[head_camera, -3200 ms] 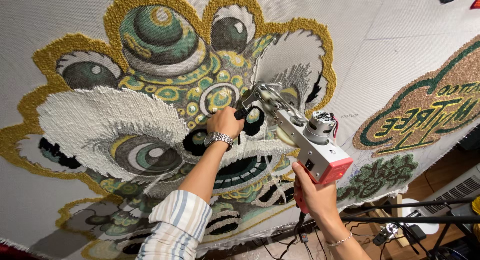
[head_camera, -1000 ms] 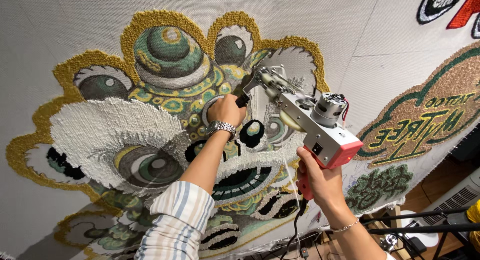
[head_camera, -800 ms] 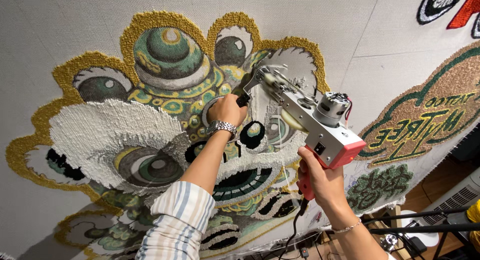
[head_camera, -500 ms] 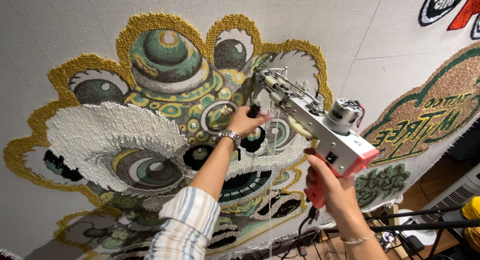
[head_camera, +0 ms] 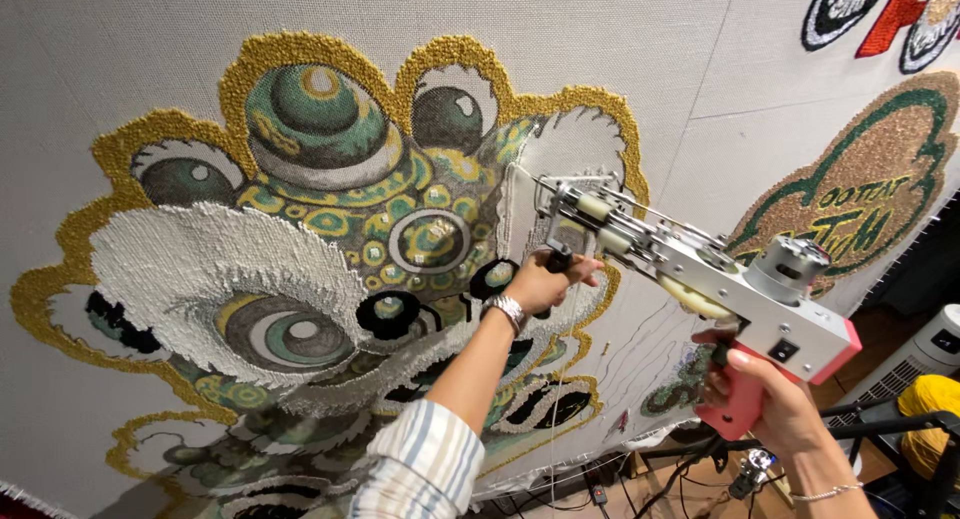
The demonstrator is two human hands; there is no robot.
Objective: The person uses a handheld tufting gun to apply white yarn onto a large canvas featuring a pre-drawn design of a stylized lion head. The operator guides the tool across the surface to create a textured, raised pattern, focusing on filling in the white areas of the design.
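Between both hands [head_camera: 545,281] — tufting gun [head_camera: 700,279]

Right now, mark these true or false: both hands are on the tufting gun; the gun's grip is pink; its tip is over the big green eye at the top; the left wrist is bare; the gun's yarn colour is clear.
1. Both hands are on the tufting gun: true. The left hand holds the front handle, the right hand the rear grip.
2. Grip is pink: true.
3. Tip over the big green eye: false. It sits at the white patch on the design's right edge.
4. Left wrist bare: false. It wears a silver watch.
5. Yarn colour clear: false; cannot tell.
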